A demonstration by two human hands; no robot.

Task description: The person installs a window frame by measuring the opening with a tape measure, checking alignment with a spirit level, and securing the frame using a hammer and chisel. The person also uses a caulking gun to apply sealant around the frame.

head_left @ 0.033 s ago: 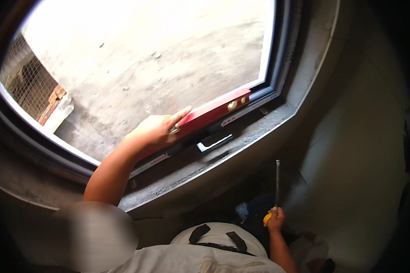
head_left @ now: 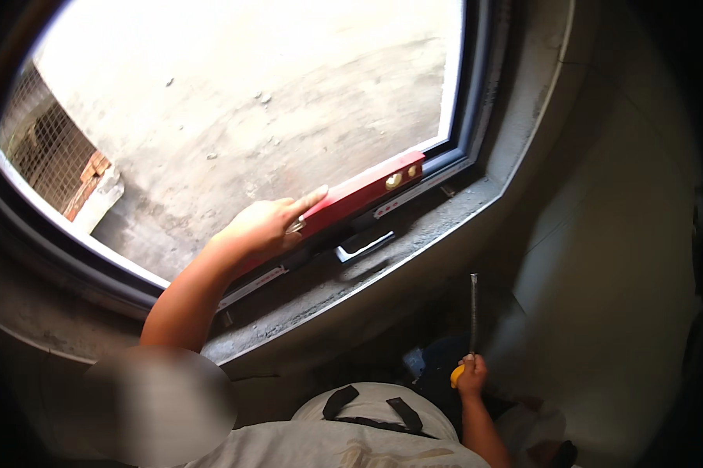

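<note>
My left hand (head_left: 262,225) grips a long red spirit level (head_left: 363,193), its index finger stretched along the top. The level lies along the bottom bar of a dark window frame (head_left: 445,161), with round vials showing near its right end. Part of the level is hidden behind my hand and forearm. Lower right, well away from the window, my right hand (head_left: 471,377) is closed round a yellow tape measure (head_left: 456,377). A short length of its blade (head_left: 474,312) stands out upward from the case.
Below the frame runs a rough, dusty sill (head_left: 312,308). A dark handle-shaped piece (head_left: 365,247) sits just under the level. Outside are bare ground (head_left: 289,125), wire mesh (head_left: 51,117) and a few bricks (head_left: 90,179). A pale wall (head_left: 601,312) stands to the right.
The view has shifted very slightly. Both hands keep the same hold on the spirit level and the tape measure.
</note>
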